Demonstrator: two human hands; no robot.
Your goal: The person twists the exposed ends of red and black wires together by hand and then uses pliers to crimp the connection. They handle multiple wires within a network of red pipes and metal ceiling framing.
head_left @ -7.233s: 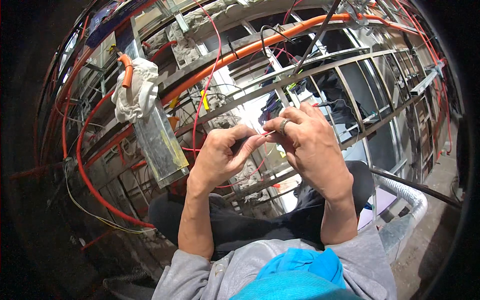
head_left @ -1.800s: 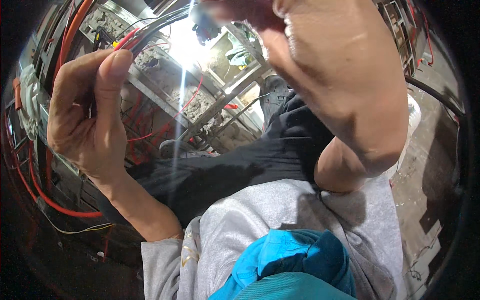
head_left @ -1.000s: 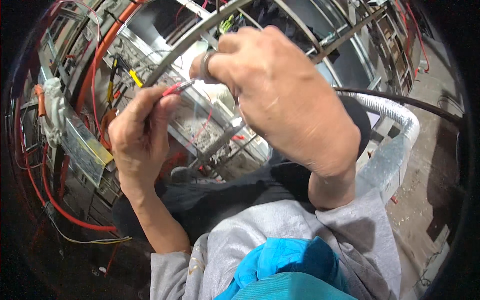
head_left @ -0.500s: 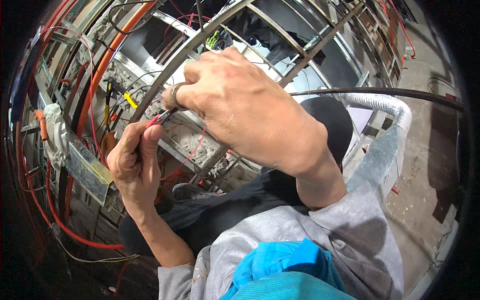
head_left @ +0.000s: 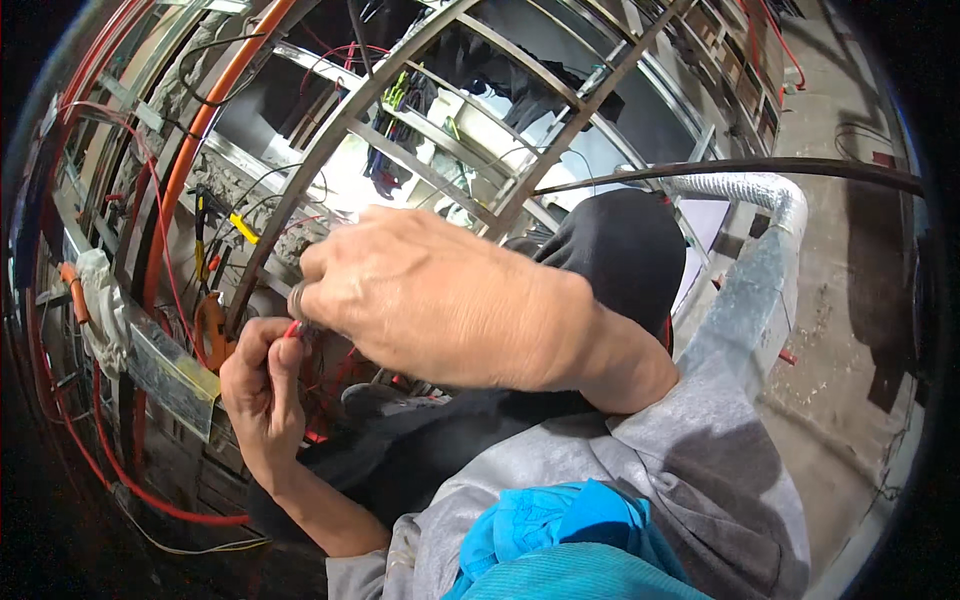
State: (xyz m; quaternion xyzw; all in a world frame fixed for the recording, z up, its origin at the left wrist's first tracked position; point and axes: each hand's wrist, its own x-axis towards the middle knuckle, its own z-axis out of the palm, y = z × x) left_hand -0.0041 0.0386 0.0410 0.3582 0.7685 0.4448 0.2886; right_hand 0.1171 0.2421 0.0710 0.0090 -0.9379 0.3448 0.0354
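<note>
My left hand is closed, thumb and forefinger pinching a red wire whose short end sticks up between the fingertips. My right hand curls over from the right, back of the hand up, its fingertips meeting the wire's end. A small dark metal tool shows in part at those fingertips; the hand covers most of it, so its kind is unclear. Both hands are close together above my bent, black-clad legs.
Metal framing stands ahead, with an orange conduit and loose red cables at left. A yellow-and-black tool hangs near the rough concrete. At right, a silver duct runs along the concrete floor.
My right hand has tipped lower and slid left, covering the metal tool more. My left hand sits lower in the picture, still pinching the red wire; the view has shifted slightly.
</note>
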